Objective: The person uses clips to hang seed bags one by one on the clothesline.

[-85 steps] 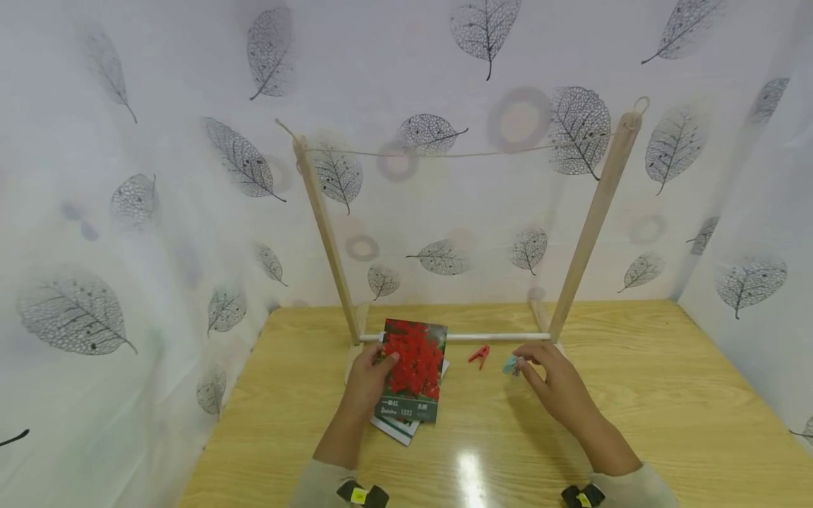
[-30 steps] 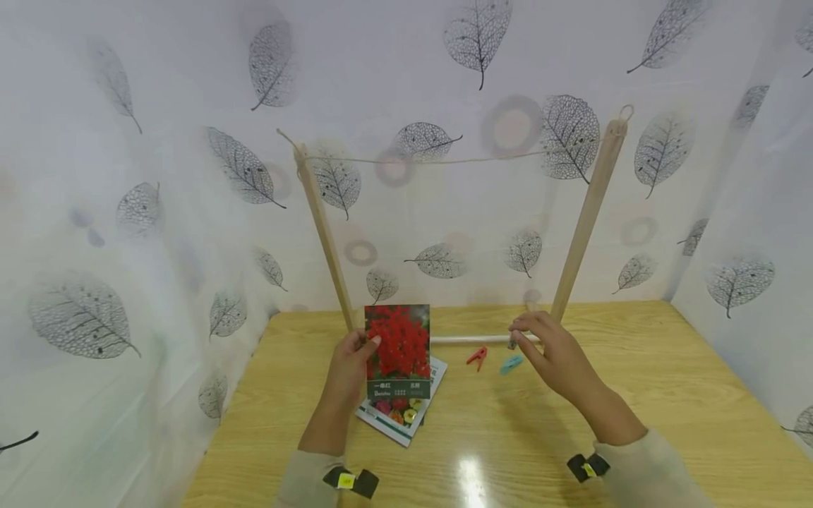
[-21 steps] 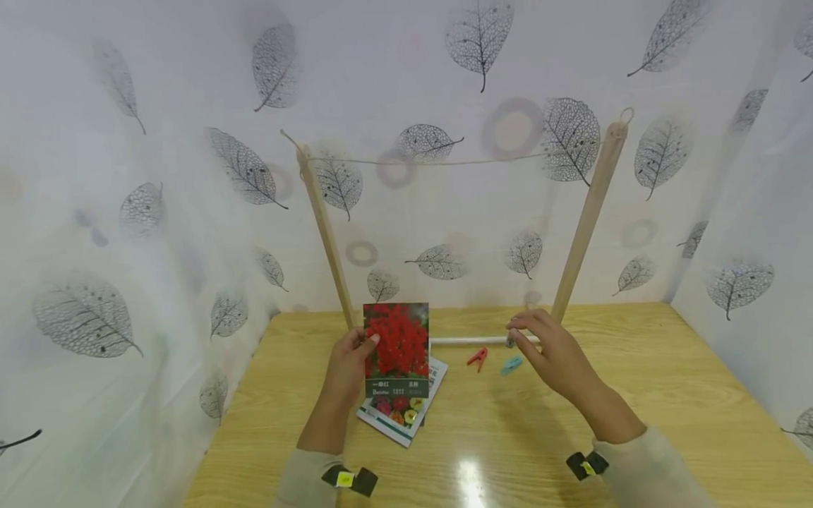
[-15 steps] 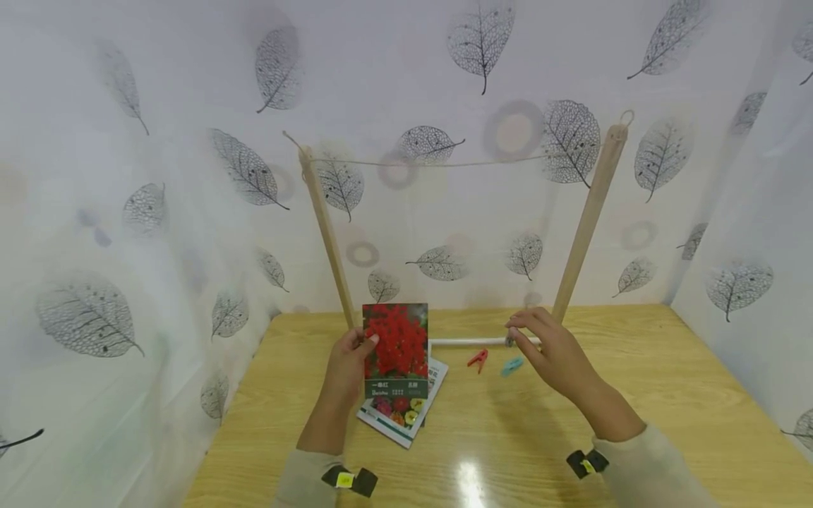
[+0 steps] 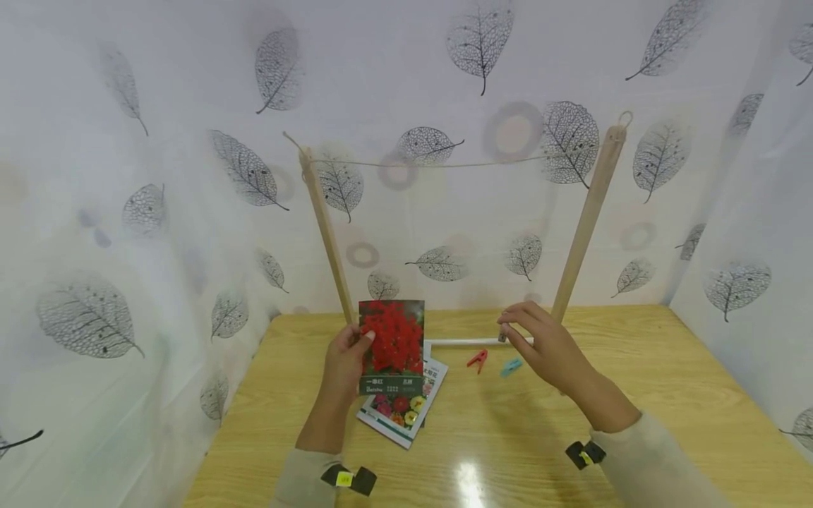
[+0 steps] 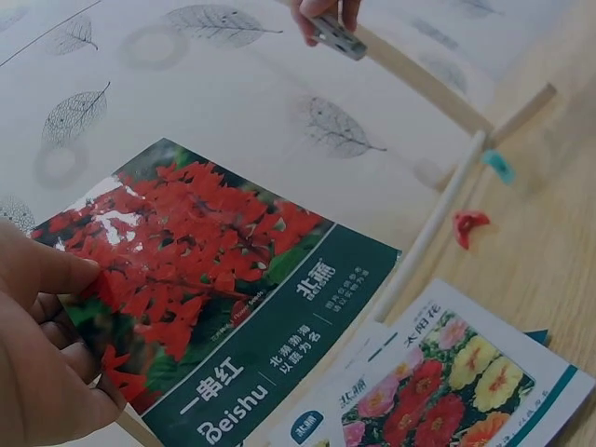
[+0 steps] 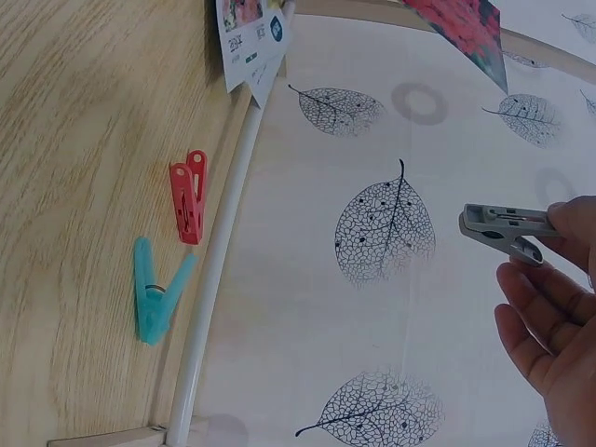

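Observation:
My left hand (image 5: 343,363) holds a seed packet (image 5: 394,346) by its left edge, thumb on the front. The packet shows red flowers over a dark green band and stands upright above other packets. My right hand (image 5: 552,349) is raised on the right, pinching a grey clothespin (image 7: 503,223) by one end between thumb and fingers. Its other end points away from the hand in the right wrist view. On the table lie a red clothespin (image 5: 478,361) and a teal clothespin (image 5: 511,367), side by side between the hands.
Beneath the held packet lie more seed packets (image 5: 406,423), the top one with multicoloured flowers. Two wooden posts, left (image 5: 327,240) and right (image 5: 587,226), carry a thin string (image 5: 457,165) between their tops. A white rod (image 5: 470,342) joins them low down. Leaf-patterned sheeting surrounds the table.
The left hand has lifted the red-flower packet off the pile and leftward. The right hand has risen with the grey clothespin, away from the teal one, and lately shifted slightly left.

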The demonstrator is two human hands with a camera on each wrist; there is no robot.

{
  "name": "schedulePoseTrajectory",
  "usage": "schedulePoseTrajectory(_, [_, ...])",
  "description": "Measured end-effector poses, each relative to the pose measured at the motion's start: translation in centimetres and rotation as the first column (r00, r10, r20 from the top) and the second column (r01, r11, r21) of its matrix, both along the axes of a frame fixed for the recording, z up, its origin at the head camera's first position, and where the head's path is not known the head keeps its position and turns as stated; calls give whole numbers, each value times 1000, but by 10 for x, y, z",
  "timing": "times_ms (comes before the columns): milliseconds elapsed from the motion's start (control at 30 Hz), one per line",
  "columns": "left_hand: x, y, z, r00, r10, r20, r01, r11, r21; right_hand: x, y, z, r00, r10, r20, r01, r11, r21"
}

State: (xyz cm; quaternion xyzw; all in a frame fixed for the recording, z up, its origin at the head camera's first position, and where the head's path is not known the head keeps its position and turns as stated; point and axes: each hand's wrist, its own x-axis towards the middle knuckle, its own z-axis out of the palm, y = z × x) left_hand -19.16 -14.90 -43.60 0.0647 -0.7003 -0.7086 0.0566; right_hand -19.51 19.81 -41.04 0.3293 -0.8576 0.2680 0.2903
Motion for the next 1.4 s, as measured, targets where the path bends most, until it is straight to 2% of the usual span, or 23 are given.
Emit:
schedulePoseTrajectory(133, [-1, -1, 2, 1000, 9, -17, -9, 1000, 9, -4, -3, 2, 1000, 18, -13, -18, 1000, 4])
schedulePoseTrajectory(367, [-2, -3, 5, 1000, 14, 16, -14, 999, 40, -8, -4, 7, 999, 38, -24, -37, 999, 3])
schedulePoseTrajectory(567, [-2, -7, 6, 999, 36, -10, -36, 999, -19, -10, -4, 12, 999, 45, -6, -45, 999, -25])
schedulePoseTrajectory(867, [-5, -9, 7, 1000, 22, -12, -22, 1000, -22, -11, -7, 24, 999, 47, 11, -47, 998, -34])
schedulePoseTrajectory(1200, [-7, -8, 8, 999, 37, -13, -37, 999, -26, -17, -11, 36, 994, 74, -81, -75, 997, -12])
schedulePoseTrajectory(1400, [-7, -8, 10, 999, 32, 5, -32, 999, -17, -19, -12, 46, 995, 60, -81, -60, 998, 7])
